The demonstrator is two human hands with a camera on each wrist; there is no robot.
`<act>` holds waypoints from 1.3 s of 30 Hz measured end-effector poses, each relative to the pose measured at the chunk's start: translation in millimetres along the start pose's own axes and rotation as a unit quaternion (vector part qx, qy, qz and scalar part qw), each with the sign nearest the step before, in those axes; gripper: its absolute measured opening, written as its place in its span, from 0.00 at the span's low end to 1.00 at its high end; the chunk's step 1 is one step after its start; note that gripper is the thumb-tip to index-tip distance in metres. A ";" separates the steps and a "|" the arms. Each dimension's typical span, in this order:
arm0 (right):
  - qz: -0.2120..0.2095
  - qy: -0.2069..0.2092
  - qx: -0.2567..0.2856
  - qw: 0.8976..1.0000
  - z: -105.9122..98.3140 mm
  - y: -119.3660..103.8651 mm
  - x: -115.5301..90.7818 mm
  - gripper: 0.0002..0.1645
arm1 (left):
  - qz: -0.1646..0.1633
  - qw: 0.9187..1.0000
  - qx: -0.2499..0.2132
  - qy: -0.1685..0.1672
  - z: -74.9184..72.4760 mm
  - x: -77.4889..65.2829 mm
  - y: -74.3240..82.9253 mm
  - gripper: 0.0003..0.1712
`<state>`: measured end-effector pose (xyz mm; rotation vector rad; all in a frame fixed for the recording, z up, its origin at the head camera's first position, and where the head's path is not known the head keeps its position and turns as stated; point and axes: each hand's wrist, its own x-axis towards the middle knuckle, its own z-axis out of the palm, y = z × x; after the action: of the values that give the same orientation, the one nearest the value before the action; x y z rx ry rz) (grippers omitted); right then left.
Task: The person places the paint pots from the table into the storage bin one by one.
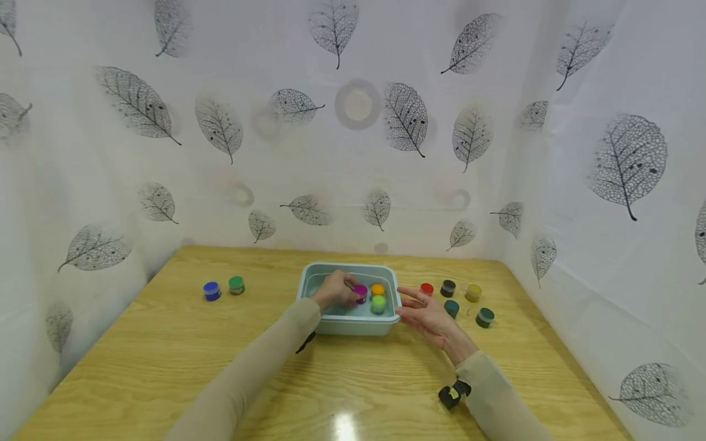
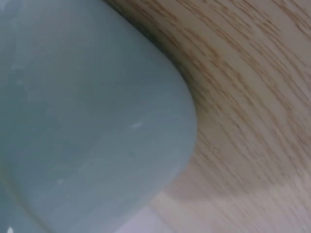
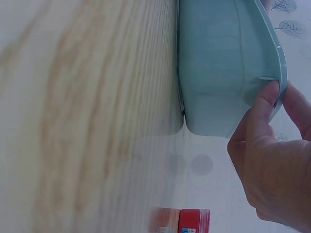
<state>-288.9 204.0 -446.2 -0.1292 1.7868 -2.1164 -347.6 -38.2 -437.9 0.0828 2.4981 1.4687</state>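
inside the tub [image 1: 353, 327] sit purple, orange and green jars [image 1: 377, 304]

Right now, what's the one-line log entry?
left hand: holds purple jar in bin | right hand: grips bin rim | also in bin: orange jar, lime jar | on table: other jars

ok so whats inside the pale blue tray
Three small jars show: a purple jar, an orange jar and a lime-green jar. The left hand, at the purple jar, covers some of the tray; anything beneath it can't be seen.
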 end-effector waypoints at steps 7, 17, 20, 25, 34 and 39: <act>0.002 -0.007 -0.003 1.000 0.8 -1.8 0.3 0.39 | 0.001 1.000 -0.019 -0.015 -0.1 1.6 0.7 0.19; 0.007 -0.015 0.006 1.000 2.3 -4.6 0.8 0.40 | 0.000 0.999 -0.036 -0.028 -0.5 4.6 1.4 0.24; 0.007 -0.013 0.008 1.000 2.1 -4.1 1.6 0.40 | 0.006 0.999 -0.028 -0.027 -2.1 3.6 1.1 0.24; 0.005 -0.012 0.010 1.000 1.9 -3.3 2.4 0.39 | 0.019 0.999 -0.021 -0.021 -7.0 0.8 0.6 0.22; 0.005 -0.014 0.008 1.000 1.9 -0.4 2.2 0.40 | 0.033 0.998 -0.049 0.011 -13.9 -3.0 0.8 0.16; 0.008 -0.002 0.004 1.000 2.4 -1.8 0.5 0.40 | 0.031 0.996 -0.080 0.012 -21.0 -7.5 7.5 0.14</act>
<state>-289.0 201.8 -444.0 -0.1174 1.7710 -2.1104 -345.8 -53.7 -420.2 0.1170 2.4063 1.6971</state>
